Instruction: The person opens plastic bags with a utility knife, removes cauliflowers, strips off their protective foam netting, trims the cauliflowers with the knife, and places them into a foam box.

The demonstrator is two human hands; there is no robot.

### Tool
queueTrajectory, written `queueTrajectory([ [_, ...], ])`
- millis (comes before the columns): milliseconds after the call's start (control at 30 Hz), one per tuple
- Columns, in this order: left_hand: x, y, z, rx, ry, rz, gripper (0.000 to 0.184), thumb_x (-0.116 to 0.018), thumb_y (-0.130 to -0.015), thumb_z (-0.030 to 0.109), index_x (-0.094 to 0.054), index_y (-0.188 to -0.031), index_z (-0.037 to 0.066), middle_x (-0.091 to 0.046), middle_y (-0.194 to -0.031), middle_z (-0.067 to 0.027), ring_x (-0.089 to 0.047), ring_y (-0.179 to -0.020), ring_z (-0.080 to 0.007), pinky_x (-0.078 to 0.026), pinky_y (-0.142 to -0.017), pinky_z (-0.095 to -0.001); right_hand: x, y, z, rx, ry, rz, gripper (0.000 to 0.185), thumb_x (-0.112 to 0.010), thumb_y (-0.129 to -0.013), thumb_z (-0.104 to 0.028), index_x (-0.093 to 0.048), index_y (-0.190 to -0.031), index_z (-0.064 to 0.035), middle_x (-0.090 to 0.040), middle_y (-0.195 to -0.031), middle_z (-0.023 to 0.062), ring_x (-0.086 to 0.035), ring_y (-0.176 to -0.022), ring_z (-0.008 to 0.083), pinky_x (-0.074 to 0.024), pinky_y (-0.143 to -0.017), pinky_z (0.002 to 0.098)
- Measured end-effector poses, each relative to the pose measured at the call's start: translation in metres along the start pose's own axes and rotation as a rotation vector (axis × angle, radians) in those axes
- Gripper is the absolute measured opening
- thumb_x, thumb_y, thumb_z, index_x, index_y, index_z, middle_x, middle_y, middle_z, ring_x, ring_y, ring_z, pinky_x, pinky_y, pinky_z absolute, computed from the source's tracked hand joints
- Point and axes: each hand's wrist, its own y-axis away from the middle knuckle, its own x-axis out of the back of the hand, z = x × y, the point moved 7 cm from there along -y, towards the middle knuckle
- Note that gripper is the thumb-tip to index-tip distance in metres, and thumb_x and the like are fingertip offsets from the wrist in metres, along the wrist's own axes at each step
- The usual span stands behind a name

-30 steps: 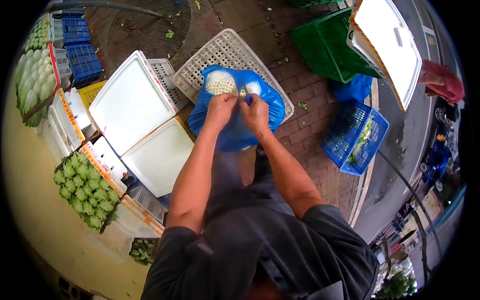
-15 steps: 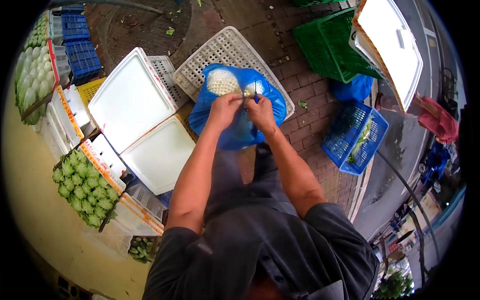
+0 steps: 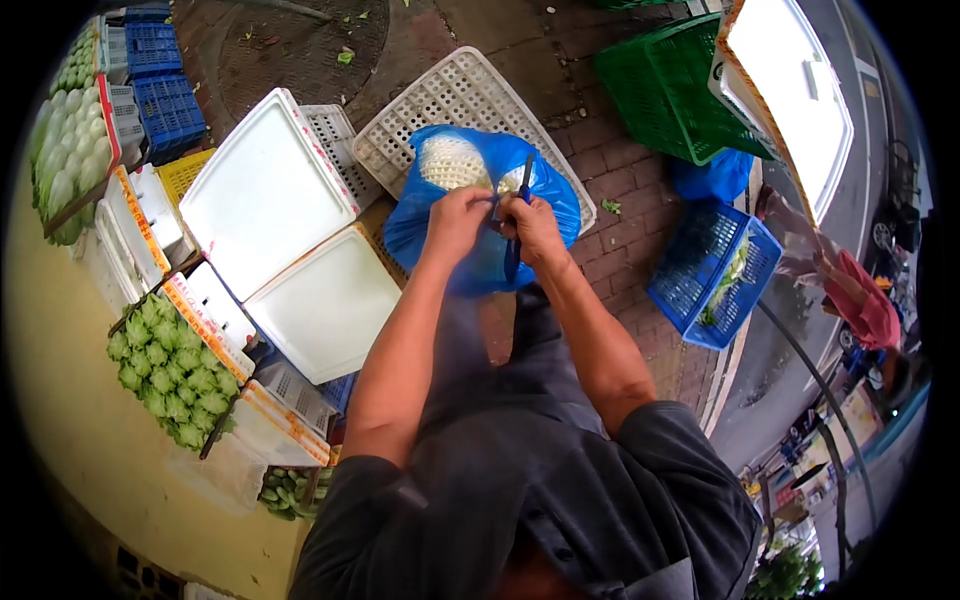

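Between left fingers (image 3: 468, 199), pinched plastic of blue bag (image 3: 480, 264); gripped in right fingers (image 3: 522, 209), blue-handled tool (image 3: 513, 256), kind unclear. Just beyond these, white netted contents (image 3: 450, 163), seemingly bared through parted plastic. Judged partly opened, not emptied. Farther out, under or behind bag, white perforated crate (image 3: 432, 98).

Soft, diffuse daylight is spread evenly, and shadows are kept faint. Mild highlights are caught on the blue plastic bag (image 3: 487, 250); the white lid (image 3: 788, 120) at upper right is nearly bleached. Outer edges are bowed by fisheye distortion and ringed with black.
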Motion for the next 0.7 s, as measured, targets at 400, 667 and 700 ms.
queueTrajectory([
  [400, -0.002, -0.003, 0.002, 0.067, -0.046, 0.015, 0.023, -0.071, -0.087, 0.016, -0.073, -0.102, -0.002, -0.074, -0.088, -0.0167, -0.072, -0.08, -0.0247, -0.055, -0.074, -0.0343, -0.004, 0.0, -0.035, 0.398, 0.602, 0.081, 0.026, -0.066, -0.088, -0.019, -0.071, -0.101, 0.0033, -0.071, -0.08, 0.0194, -0.068, -0.069, 0.026, -0.0522, -0.066, 0.0382],
  [667, 0.004, 0.004, 0.013, 0.059, -0.056, 0.027, 0.023, -0.07, -0.086, 0.017, -0.074, -0.099, -0.002, -0.074, -0.091, -0.0197, -0.073, -0.085, -0.0299, -0.055, -0.076, -0.0368, -0.007, 0.017, -0.039, 0.472, 0.771, 0.187, 0.025, -0.069, -0.088, -0.023, -0.068, -0.097, 0.0004, -0.068, -0.081, 0.0246, -0.067, -0.074, 0.0419, -0.051, -0.066, 0.0455],
  [700, 0.003, 0.005, 0.012, 0.059, -0.059, 0.022, 0.024, -0.07, -0.086, 0.017, -0.074, -0.101, -0.002, -0.074, -0.089, -0.018, -0.072, -0.081, -0.0262, -0.055, -0.074, -0.0352, -0.007, 0.018, -0.04, 0.465, 0.773, 0.188, 0.024, -0.068, -0.088, -0.022, -0.067, -0.096, 0.0006, -0.068, -0.08, 0.0246, -0.067, -0.074, 0.0423, -0.0507, -0.065, 0.0459],
])
